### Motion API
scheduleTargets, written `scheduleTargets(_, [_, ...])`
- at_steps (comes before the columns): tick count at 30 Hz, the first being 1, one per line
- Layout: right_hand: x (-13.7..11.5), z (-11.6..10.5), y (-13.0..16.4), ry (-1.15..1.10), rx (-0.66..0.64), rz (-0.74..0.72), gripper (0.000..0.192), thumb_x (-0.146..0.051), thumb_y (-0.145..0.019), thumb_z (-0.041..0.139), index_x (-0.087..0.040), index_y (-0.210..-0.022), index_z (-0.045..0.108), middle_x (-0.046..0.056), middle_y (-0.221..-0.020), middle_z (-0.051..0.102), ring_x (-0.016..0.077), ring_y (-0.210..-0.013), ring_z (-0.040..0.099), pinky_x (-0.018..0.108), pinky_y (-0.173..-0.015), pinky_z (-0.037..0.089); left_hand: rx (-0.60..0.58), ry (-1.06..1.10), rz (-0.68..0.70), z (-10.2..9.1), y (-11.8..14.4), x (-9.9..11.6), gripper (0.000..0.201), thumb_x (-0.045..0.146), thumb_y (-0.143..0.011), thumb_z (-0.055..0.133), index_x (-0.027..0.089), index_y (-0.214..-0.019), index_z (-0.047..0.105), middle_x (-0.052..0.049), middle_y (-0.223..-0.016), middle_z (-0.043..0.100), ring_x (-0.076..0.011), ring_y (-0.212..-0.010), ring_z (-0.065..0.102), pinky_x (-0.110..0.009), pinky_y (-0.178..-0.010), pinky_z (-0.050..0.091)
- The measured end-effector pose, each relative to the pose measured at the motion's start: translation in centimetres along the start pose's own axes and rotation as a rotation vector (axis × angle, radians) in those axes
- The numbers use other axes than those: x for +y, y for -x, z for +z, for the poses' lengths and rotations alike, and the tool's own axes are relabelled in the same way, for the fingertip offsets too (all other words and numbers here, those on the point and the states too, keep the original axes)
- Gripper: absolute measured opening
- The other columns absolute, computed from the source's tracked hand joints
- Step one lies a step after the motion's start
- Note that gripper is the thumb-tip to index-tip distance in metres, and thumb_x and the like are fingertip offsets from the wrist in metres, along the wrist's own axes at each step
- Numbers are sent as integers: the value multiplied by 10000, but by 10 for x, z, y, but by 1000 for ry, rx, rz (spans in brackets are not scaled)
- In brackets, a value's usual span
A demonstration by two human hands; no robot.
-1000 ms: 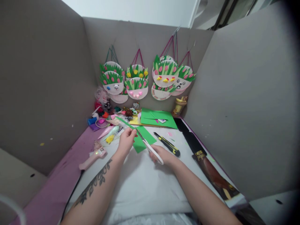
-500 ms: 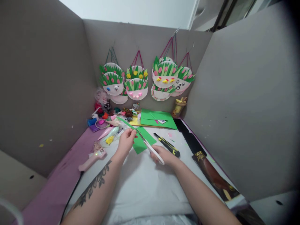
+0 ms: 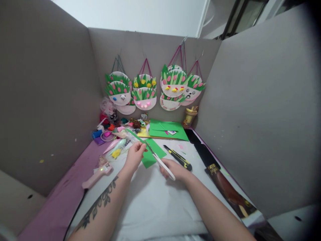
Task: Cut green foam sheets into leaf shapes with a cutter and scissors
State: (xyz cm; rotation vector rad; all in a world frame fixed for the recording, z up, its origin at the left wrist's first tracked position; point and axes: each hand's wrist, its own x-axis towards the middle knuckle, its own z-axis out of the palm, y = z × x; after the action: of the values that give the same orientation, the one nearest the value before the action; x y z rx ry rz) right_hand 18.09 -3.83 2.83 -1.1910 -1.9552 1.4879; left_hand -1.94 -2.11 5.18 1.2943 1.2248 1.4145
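Little has shifted: left hand [image 3: 134, 155] still pinches the green paper [image 3: 151, 154] taut above the table [image 3: 155, 204], so scissors [image 3: 160, 161], gripped in the closed right hand [image 3: 175, 169], cut just beside its fingers.

Hidden and cut off around my hands

My right hand [image 3: 175, 169] covers the scissors' [image 3: 160, 161] handles, and my left hand [image 3: 134, 155] hides the edge of the green paper [image 3: 152, 154] in its grip. Both my forearms run off the bottom edge. The clutter [image 3: 115, 129] by the back wall is too small to sort, and the lettering on the dark box [image 3: 225, 187] is unreadable.
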Motion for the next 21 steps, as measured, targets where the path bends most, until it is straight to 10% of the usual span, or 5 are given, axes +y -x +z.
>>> scheduleTargets(21, [2,-11,4,10,-20,5,92,-167,-611,521,-176,-699,496,-34,-624,550,88,-538,484,189,-484,360,-70,-42,-6,1,0,-4,265,428,-723,601,183,-658,526,18,-595,579,-91,-486,443,-197,-456,332])
